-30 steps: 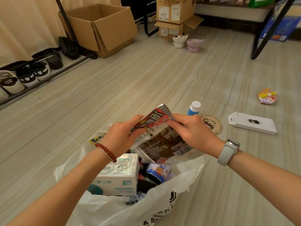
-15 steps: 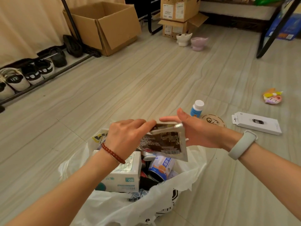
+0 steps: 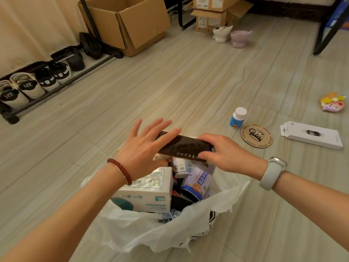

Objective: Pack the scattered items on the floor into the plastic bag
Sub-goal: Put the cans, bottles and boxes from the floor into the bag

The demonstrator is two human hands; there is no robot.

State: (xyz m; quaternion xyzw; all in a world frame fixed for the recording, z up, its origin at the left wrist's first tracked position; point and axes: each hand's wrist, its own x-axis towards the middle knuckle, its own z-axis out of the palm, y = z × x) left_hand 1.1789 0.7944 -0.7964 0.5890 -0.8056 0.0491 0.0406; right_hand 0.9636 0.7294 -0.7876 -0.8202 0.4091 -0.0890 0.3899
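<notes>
Above the mouth of a white plastic bag [image 3: 151, 229] standing on a pale wood-grain floor [image 3: 188, 87], 2 bare hands hold a dark folded snack packet [image 3: 185, 147]. The right hand [image 3: 224, 154], with a pale grey watch [image 3: 272, 173] on its wrist, grips the packet's right end, thumb below and fingers curled over the top. The left hand [image 3: 143, 148], with a red bead bracelet [image 3: 120, 171] on its wrist, has its fingers straight and spread, lying flat across the packet's left end.

Inside the bag sit a white carton [image 3: 149, 191] with teal print, a blue and white pouch [image 3: 196, 183] and a small white bottle [image 3: 180, 165], all below the packet.

On the floor to the right of the bag, 4 items lie loose: a small white-capped bottle [image 3: 238, 118], just beside it a round cork coaster [image 3: 256, 136], farther right a flat white box [image 3: 311, 138], and near the right edge a colourful small toy [image 3: 332, 104].

At the far side stand an open cardboard box [image 3: 132, 23], 2 stacked cartons [image 3: 215, 14] and 2 pet bowls [image 3: 232, 35]. Along the left wall, shoes [image 3: 28, 86] line a low black rack.
</notes>
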